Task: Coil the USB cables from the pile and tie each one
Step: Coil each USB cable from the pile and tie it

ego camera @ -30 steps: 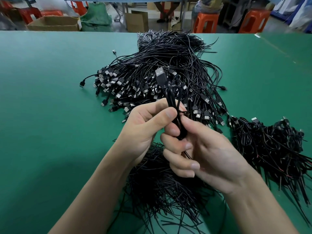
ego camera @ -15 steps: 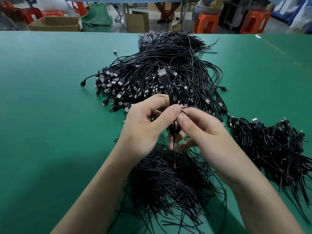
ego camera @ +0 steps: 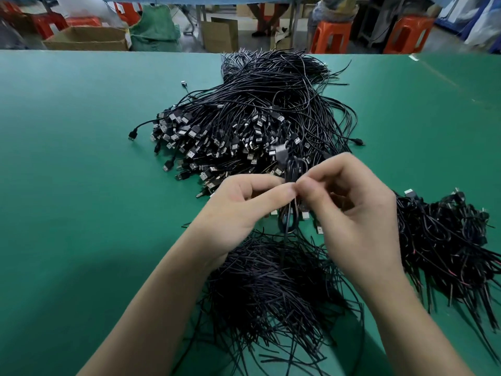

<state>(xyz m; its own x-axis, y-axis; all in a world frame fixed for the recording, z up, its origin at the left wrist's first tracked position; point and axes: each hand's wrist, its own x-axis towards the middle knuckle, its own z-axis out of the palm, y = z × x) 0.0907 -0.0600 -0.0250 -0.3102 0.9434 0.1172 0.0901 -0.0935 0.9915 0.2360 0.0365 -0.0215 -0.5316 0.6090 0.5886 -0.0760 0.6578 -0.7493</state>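
A coiled black USB cable hangs upright between my hands above the green table, its plug end sticking up. My left hand pinches the coil's middle between thumb and forefinger. My right hand pinches at the same spot from the right, fingers curled; the tie itself is too small to make out. Behind lies the big pile of loose USB cables. A heap of thin black ties lies under my wrists.
A pile of coiled, tied cables sits at the right. Beyond the table's far edge stand orange stools, cardboard boxes and a green sack. Bare green tabletop spreads to the left.
Both hands have lowered the coil toward the table. My right hand shifted from gripping the coil's lower part to pinching at its middle, fingertip to fingertip with the left.
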